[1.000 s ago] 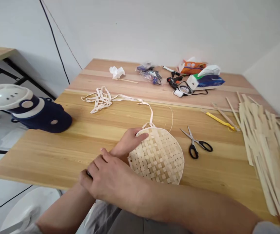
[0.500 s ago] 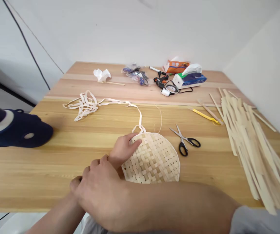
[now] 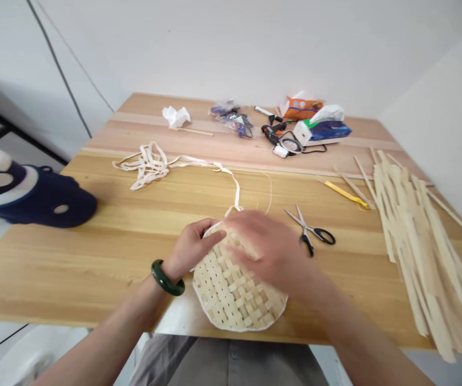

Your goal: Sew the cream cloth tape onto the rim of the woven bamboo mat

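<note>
A round woven bamboo mat (image 3: 234, 292) of pale interlaced strips lies at the table's front edge, with its far side under my hands. My left hand (image 3: 192, 247), a green bangle (image 3: 168, 277) on its wrist, holds the mat's upper left rim. My right hand (image 3: 269, 249) is blurred, its fingers spread just over the weave and holding nothing I can see. A pale strip (image 3: 236, 188) rises from the mat's far rim and runs to a loose tangle of strips (image 3: 146, 166). Black-handled scissors (image 3: 309, 231) lie to the right of my right hand.
A wide bundle of bamboo strips (image 3: 419, 241) covers the right of the wooden table (image 3: 53, 268), beside a yellow-handled tool (image 3: 345, 194). A tissue box (image 3: 323, 131), glue gun (image 3: 273, 134), plastic bag (image 3: 231, 119) and crumpled paper (image 3: 176, 117) stand at the back. A navy-and-white helmet (image 3: 29, 195) sits at the left.
My right hand has come off my left hand and moved right over the mat. The mat has shifted toward me, showing more of its weave, and my left wrist's bangle has come into view.
</note>
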Tool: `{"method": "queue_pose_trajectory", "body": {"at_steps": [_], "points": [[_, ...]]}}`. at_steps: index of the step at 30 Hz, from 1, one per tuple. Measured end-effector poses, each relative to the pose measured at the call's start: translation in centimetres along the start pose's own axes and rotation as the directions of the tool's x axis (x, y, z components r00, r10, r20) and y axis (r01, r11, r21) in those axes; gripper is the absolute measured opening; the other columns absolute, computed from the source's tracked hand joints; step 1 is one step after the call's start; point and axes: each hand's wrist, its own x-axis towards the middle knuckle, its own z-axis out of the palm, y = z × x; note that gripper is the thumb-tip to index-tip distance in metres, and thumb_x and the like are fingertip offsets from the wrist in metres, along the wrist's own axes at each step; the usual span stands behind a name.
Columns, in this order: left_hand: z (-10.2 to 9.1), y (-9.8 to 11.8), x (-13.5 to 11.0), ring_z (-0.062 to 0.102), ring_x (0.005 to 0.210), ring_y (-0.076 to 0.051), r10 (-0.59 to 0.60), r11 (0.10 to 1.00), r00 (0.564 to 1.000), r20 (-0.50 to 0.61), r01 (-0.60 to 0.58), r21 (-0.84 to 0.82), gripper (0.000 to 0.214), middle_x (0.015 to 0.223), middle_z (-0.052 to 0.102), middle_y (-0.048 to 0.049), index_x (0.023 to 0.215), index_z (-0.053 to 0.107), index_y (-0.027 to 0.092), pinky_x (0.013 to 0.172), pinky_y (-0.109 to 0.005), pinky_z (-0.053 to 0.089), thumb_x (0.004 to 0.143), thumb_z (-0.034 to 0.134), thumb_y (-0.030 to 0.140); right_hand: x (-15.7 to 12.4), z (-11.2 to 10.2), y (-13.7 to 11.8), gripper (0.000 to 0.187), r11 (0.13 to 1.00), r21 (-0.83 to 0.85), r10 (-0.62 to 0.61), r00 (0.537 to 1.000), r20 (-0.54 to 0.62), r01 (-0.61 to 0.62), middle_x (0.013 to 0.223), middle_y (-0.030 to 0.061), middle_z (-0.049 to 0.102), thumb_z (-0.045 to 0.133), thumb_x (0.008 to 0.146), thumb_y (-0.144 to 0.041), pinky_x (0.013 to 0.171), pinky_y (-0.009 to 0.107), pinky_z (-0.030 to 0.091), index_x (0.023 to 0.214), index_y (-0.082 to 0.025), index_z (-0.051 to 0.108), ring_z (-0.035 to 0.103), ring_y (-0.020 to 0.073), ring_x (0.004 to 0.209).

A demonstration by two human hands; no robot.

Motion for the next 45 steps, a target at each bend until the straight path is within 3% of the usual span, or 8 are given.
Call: {"method": "queue_pose_trajectory", "body": {"at_steps": [4, 6, 9, 14, 22, 32, 38, 45], "points": [[-0.9, -0.7, -0.7, 0.065, 0.064, -0.014, -0.040, 0.881, 0.976, 0.213, 0.135, -0.453, 0.032, 0.082, 0.075, -0.0039, 0.099, 0.072, 0.013, 0.058, -0.022, 0.051, 0.077, 0.071, 0.037, -8.1, -2.6, 7.2, 0.038, 0.676, -0.411, 0.511, 0.791, -0.337, -0.611, 0.111, 0.0118, 0.071, 0.049, 0.093, -0.045, 0.084, 0.045, 0.051, 0.111, -0.018, 0.069, 0.062, 0.0326, 0.107], [-1.0, -1.0, -1.2, 0.064, 0.065, -0.014, -0.072, 0.793, 0.963, 0.260, 0.214, -0.570, 0.034, 0.083, 0.074, -0.0040, 0.102, 0.070, 0.014, 0.059, -0.022, 0.051, 0.077, 0.073, 0.036, -11.8, -2.7, 9.1, 0.053, 0.545, -0.504, 0.635, 0.723, -0.274, -0.670, 0.117, 0.0131, 0.069, 0.047, 0.090, -0.057, 0.080, 0.048, 0.052, 0.121, -0.017, 0.065, 0.061, 0.0365, 0.108], [-1.0, -1.2, -1.8, 0.065, 0.067, -0.014, -0.085, 0.746, 0.940, 0.329, 0.279, -0.605, 0.034, 0.083, 0.074, -0.0047, 0.104, 0.071, 0.014, 0.060, -0.023, 0.051, 0.078, 0.074, 0.036, -14.6, -2.0, 9.2, 0.057, 0.558, -0.545, 0.657, 0.734, -0.171, -0.626, 0.122, 0.0126, 0.066, 0.036, 0.094, -0.057, 0.083, 0.045, 0.052, 0.122, -0.015, 0.064, 0.060, 0.0336, 0.110], [-1.0, -0.9, -2.0, 0.065, 0.066, -0.014, -0.098, 0.739, 0.929, 0.356, 0.308, -0.599, 0.033, 0.081, 0.075, -0.0041, 0.099, 0.072, 0.014, 0.060, -0.023, 0.051, 0.076, 0.077, 0.036, -12.8, -1.1, 7.2, 0.057, 0.542, -0.593, 0.580, 0.776, -0.249, -0.596, 0.116, 0.0152, 0.065, 0.031, 0.098, -0.050, 0.085, 0.043, 0.050, 0.107, -0.012, 0.072, 0.055, 0.0339, 0.107], [-1.3, -1.1, -1.8, 0.066, 0.064, -0.013, -0.125, 0.695, 0.927, 0.355, 0.337, -0.635, 0.035, 0.080, 0.076, -0.0040, 0.102, 0.072, 0.014, 0.059, -0.023, 0.051, 0.075, 0.078, 0.035, -9.5, -1.7, 6.5, 0.047, 0.472, -0.621, 0.819, 0.572, 0.045, -0.626, 0.116, 0.0119, 0.063, 0.050, 0.091, -0.042, 0.071, 0.041, 0.048, 0.132, -0.020, 0.057, 0.059, 0.0349, 0.106], [-1.3, -1.4, -1.3, 0.069, 0.068, -0.015, -0.120, 0.628, 0.900, 0.419, 0.396, -0.670, 0.033, 0.084, 0.078, -0.0049, 0.104, 0.074, 0.015, 0.063, -0.024, 0.054, 0.075, 0.078, 0.032, -9.1, -4.1, 9.6, 0.043, 0.527, -0.526, 0.838, 0.512, 0.190, -0.667, 0.100, 0.0106, 0.066, 0.060, 0.074, -0.037, 0.067, 0.037, 0.044, 0.113, -0.020, 0.065, 0.064, 0.0310, 0.090], [-1.0, -1.8, -1.0, 0.069, 0.070, -0.016, -0.114, 0.620, 0.896, 0.429, 0.402, -0.674, 0.032, 0.084, 0.077, -0.0054, 0.106, 0.074, 0.016, 0.063, -0.024, 0.053, 0.078, 0.076, 0.033, -9.8, -6.2, 9.7, 0.053, 0.326, 0.070, 0.898, 0.332, 0.289, -0.943, 0.099, 0.0105, 0.070, 0.068, 0.068, -0.047, 0.050, 0.029, 0.042, 0.115, -0.024, 0.065, 0.060, 0.0224, 0.070], [-0.6, -1.8, -0.6, 0.069, 0.071, -0.017, -0.128, 0.631, 0.888, 0.442, 0.417, -0.654, 0.032, 0.085, 0.076, -0.0055, 0.106, 0.073, 0.017, 0.063, -0.025, 0.052, 0.079, 0.075, 0.033, -9.3, -4.6, 5.3, 0.060, 0.066, 0.704, 0.410, 0.662, 0.627, -0.708, 0.093, 0.0092, 0.069, 0.069, 0.074, -0.062, 0.044, 0.021, 0.045, 0.124, -0.028, 0.065, 0.061, 0.0203, 0.075]]}}
